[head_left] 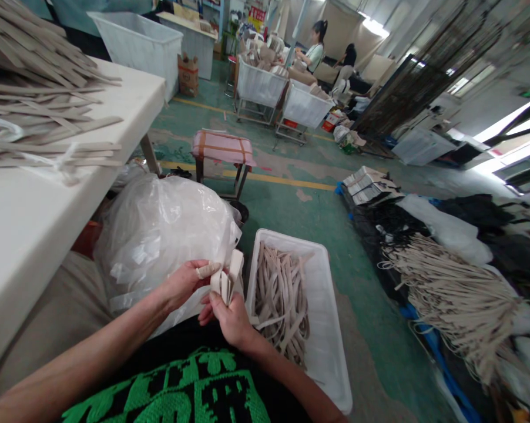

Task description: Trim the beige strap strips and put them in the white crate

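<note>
Near the bottom centre, both hands meet over a small folded bundle of beige strips (223,285). My right hand (232,317) is wrapped round the lower part of the bundle, with its thumb on the front. Pinched at the bundle's upper left side is my left hand (190,282), which has a pale wrap on one finger. To the right of my hands stands a white plastic bin (329,329) with many loose beige strips (280,294) in it. A clear plastic bag (168,229) bulges behind my left hand.
A white table (137,111) at the left bears piled strips. Beyond the bag stands a pink-topped stool (224,148). More strips (459,294) lie on the floor at right. Wheeled white bins (260,85) and a seated person (314,53) are farther back.
</note>
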The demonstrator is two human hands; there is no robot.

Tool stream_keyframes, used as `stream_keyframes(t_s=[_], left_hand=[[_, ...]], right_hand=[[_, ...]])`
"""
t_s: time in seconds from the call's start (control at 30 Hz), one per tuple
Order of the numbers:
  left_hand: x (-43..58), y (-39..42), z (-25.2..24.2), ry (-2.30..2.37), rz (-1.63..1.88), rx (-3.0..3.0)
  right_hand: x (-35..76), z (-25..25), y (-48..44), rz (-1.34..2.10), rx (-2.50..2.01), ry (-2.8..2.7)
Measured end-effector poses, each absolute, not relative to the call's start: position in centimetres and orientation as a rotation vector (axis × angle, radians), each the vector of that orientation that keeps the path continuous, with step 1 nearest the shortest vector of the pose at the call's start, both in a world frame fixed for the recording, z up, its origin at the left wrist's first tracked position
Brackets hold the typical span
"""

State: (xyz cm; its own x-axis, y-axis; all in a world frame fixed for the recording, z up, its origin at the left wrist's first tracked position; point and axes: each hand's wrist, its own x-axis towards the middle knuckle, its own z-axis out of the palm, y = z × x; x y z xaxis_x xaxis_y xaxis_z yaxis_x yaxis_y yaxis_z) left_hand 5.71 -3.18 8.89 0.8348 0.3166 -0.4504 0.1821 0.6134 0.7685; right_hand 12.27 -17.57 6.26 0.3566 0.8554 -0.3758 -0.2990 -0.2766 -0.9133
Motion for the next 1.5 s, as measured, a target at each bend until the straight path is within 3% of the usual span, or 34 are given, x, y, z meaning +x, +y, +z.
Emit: stream_keyframes(t_s=[0.27, 0.7, 0.87, 1.07, 1.27, 1.5], left_hand=[[5.9, -3.2, 11.6, 0.361, 0.030, 1.020], [7.1, -5.6, 8.1, 0.693, -0.028, 0.819], [7.0, -6.6, 8.6, 0.457, -0.200, 0.873], [7.7, -3.9, 8.8, 0.695, 0.098, 0.905], [7.2, -5.0, 9.4, 0.507, -0.120, 0.990], [7.5, -2.5, 9.4, 0.752, 0.123, 0.974]], right_hand=[[12.5, 7.1, -18.1, 1.019, -1.387, -0.674], [12.1, 6.7, -20.4, 1.410, -1.376, -0.308], [13.1, 7.3, -19.7, 1.246, -1.383, -0.268], [12.5, 6.5, -20.2, 1.430, -1.459, -0.458], [14.4, 7.4, -18.7, 1.247, -1.419, -0.386], [14.2, 6.9, -20.1, 1.474, -1.467, -0.563]])
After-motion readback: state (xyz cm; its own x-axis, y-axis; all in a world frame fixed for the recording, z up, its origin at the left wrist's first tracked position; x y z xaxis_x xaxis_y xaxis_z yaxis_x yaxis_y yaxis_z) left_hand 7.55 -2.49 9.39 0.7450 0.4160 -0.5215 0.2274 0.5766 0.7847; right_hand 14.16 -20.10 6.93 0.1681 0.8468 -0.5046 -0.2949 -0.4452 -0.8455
